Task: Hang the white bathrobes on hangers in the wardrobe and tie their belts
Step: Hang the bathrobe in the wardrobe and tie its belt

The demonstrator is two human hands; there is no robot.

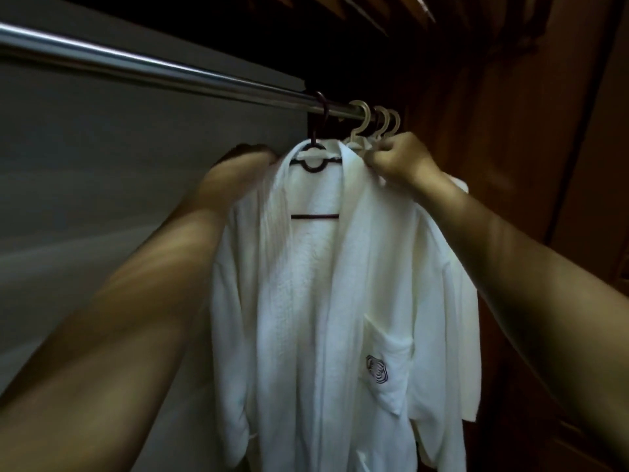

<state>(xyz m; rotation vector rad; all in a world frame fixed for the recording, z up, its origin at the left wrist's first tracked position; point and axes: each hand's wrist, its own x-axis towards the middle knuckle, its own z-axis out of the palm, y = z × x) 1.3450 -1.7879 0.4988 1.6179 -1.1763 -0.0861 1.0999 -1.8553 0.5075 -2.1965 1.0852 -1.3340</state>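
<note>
A metal rail [153,68] is running diagonally above both hands, and to the left of the left hand [238,168] a pale panel [102,165] is leaving the rail bare and the space open, while to the right of the right hand [400,160] the dark wooden wardrobe wall [527,114] is closing in tight. A white bathrobe [323,301] is hanging between the two hands on a dark hanger [315,161], its long axis running straight down, its front opening facing the camera and a chest pocket [386,362] with a dark emblem lying below the right hand. Just above the right fingers [374,156], three pale hangers [372,126] are crowding together on the rail. The right fingers are pinching the robe's collar at the shoulder. The left hand is resting on the opposite shoulder with its fingers curled over the cloth; whether they are clenching it cannot be told. Behind the right forearm more white cloth [466,301] is hanging.
</note>
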